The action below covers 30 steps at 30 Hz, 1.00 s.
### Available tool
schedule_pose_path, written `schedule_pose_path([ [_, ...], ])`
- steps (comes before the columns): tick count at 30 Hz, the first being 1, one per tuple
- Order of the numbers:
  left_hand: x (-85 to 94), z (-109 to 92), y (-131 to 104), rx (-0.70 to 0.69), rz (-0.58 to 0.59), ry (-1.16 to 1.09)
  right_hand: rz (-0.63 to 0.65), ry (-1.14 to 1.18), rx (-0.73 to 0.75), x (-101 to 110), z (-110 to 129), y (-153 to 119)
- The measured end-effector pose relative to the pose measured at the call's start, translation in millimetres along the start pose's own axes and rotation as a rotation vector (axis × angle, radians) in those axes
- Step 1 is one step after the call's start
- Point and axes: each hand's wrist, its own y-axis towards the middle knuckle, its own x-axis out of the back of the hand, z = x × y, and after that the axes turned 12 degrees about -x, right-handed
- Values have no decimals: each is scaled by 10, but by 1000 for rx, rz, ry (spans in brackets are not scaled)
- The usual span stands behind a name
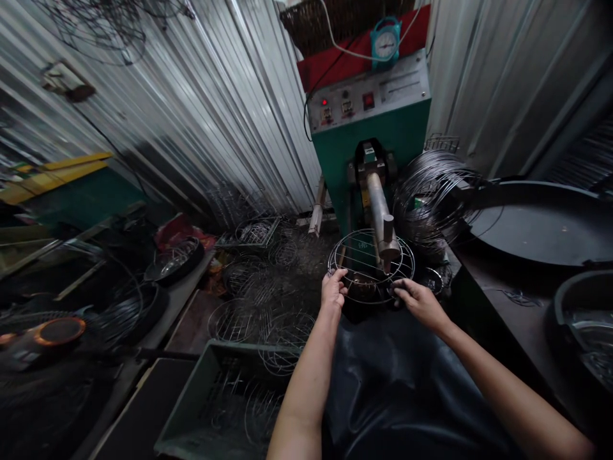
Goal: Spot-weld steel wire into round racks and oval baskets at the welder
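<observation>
A round wire rack [354,255] with parallel bars inside its rings lies level under the metal arm [382,211] of a green spot-welding machine [330,160]. My left hand [334,289] grips its near left rim, thumb on top and fingers curled below. At the near right rim, my right hand [416,298] is closed with thumb and fingertips pinched at the wire. Whether a small loose piece sits in that pinch is too dark to make out. The arm's pointed tip [387,265] comes down close to the right part of the rack; contact cannot be told.
Beside the machine on the right hangs a coil of wire [433,191], near a large dark pan [536,220]. A green crate [186,409] with wire pieces stands at lower left. Wire racks [272,319] pile behind it. A teal dial clock [385,41] sits atop the machine.
</observation>
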Motion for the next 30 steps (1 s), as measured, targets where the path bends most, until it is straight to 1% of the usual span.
schedule_pose_path([
  [5, 8, 34, 20, 1, -14, -2, -15, 44, 8, -29, 52, -14],
  [9, 14, 62, 34, 7, -29, 20, -28, 34, 22, -44, 41, 2],
  [13, 35, 76, 63, 20, -15, 17, -15, 34, 18, -35, 8, 51],
  [18, 18, 84, 110, 44, -45, 43, 16, 87, -13, -42, -9, 111],
  [22, -11, 90, 77, 40, -84, 98, 15, 128, -36, -90, 22, 120],
  [24, 38, 59, 46, 41, -74, 127, -10, 165, -36, -69, 16, 83],
  [26, 143, -23, 55, 97, 1, 140, -73, 220, -55, 20, -62, -1],
  [27, 201, -84, 87, 139, 45, 149, -115, 244, -79, 88, -139, -62],
  [28, 252, -154, 143, 190, 99, 159, -162, 266, -119, 163, -244, -134],
  [29, 284, -227, 219, 218, 126, 185, -200, 271, -167, 237, -374, -214],
  [30, 291, -296, 312, 215, 118, 230, -211, 261, -229, 302, -522, -295],
])
